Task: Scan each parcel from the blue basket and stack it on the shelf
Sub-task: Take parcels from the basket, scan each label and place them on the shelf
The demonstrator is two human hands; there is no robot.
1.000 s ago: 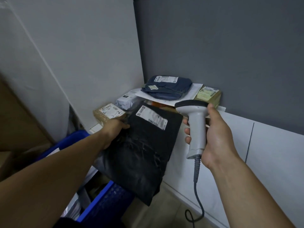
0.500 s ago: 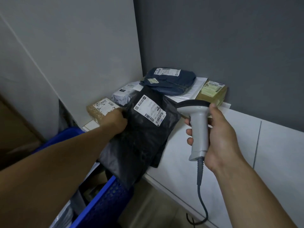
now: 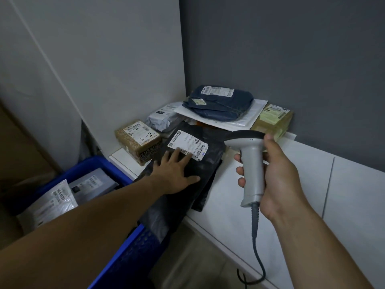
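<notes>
While we are pressing our left hand (image 3: 176,174) flat on the black parcel (image 3: 208,163), fingers straight and spread, two fingertips are touching the near edge of its white label (image 3: 187,146). The parcel is lying label up on the white shelf (image 3: 291,205) towards its left end. Its near end is hanging over the shelf's front edge, above the rim of the blue basket (image 3: 116,265).

We are gripping a grey scanner (image 3: 251,161) in our right hand (image 3: 279,178), with fingers wrapped round the handle and the thumb lying by the dark head. We are holding it upright over the shelf, just right of the black parcel, with its cable (image 3: 255,236) hanging past the front edge.

Other parcels are sitting in the shelf's back left corner. A brown box marked "3-2" (image 3: 138,140) is sitting just left of the black parcel, and a grey mailer (image 3: 161,118) is lying behind it. A dark blue parcel (image 3: 218,101) is resting on a white padded envelope (image 3: 250,117) against the back wall, and a yellowish box (image 3: 273,119) is sitting to its right. Two grey labelled parcels (image 3: 52,203) are lying in the basket.
</notes>
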